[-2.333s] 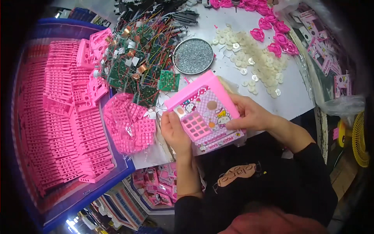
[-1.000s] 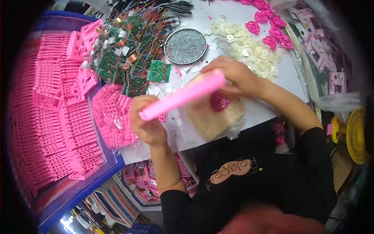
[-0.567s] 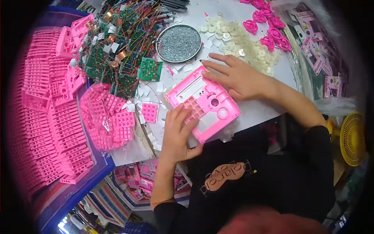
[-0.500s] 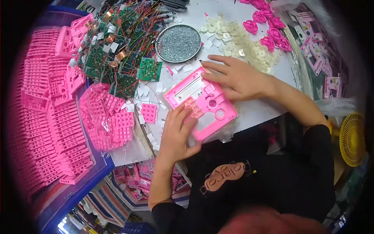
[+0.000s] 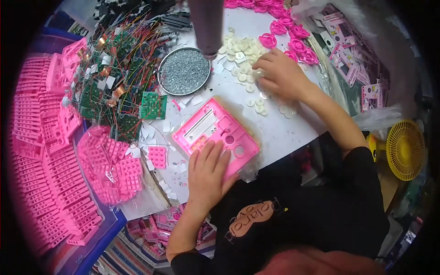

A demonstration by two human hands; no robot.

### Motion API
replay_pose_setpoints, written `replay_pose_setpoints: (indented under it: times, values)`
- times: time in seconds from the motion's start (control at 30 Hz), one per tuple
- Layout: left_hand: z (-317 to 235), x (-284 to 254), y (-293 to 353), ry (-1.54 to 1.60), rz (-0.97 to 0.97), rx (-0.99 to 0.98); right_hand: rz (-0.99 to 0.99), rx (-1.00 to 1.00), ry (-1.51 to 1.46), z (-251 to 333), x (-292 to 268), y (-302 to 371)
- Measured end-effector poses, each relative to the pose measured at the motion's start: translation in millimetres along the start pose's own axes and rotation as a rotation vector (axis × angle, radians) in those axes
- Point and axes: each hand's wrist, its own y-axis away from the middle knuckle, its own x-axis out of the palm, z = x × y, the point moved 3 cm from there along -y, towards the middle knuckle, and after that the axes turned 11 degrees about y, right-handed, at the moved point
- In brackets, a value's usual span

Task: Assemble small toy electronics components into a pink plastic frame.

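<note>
A pink plastic housing [image 5: 236, 160], shaped like a toy casing with round holes and a slot window, lies tilted on clear plastic film on the white table. My left hand [image 5: 208, 172] rests on its near left edge, fingers laid over the keypad grid and thumb along the rim. My right hand [image 5: 282, 75] is over the heap of small cream-coloured plastic discs [image 5: 240, 50], its fingers bent and apart from the thumb; I cannot make out any disc between them. Beside the housing stands a round dish of small metal screws [image 5: 185, 71].
A dark cylindrical tool [image 5: 207, 27] hangs over the table's far side. Wired green circuit boards [image 5: 103, 91] are heaped left, near bagged pink keypads [image 5: 110, 169] and a blue crate [image 5: 110, 224] of pink parts. Pink ring-shaped parts [image 5: 298, 46] lie far right; a yellow fan [image 5: 405, 150] stands right.
My right hand has left the housing and moved to the discs. A small part on the housing is no longer under its fingers. The view has shifted, and the hanging tool has come into it.
</note>
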Motion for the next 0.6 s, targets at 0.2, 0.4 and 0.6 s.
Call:
replay_pose_setpoints:
  times: [0.2, 0.4, 0.6]
  values:
    - [0.1, -0.3, -0.9, 0.051, 0.001, 0.007, 0.145, -0.025, 0.081, -15.9, 14.9, -10.4]
    - [-10.4, -7.2, -9.3, 0.315, -0.376, -0.061, -0.004, 0.134, -0.484, 7.6, 2.7, -9.4]
    - [-7.5, -0.1, -44.6, 1.414, -0.105, -0.516, -0.242, -0.199, -0.722, 113.0, -30.0, 28.3]
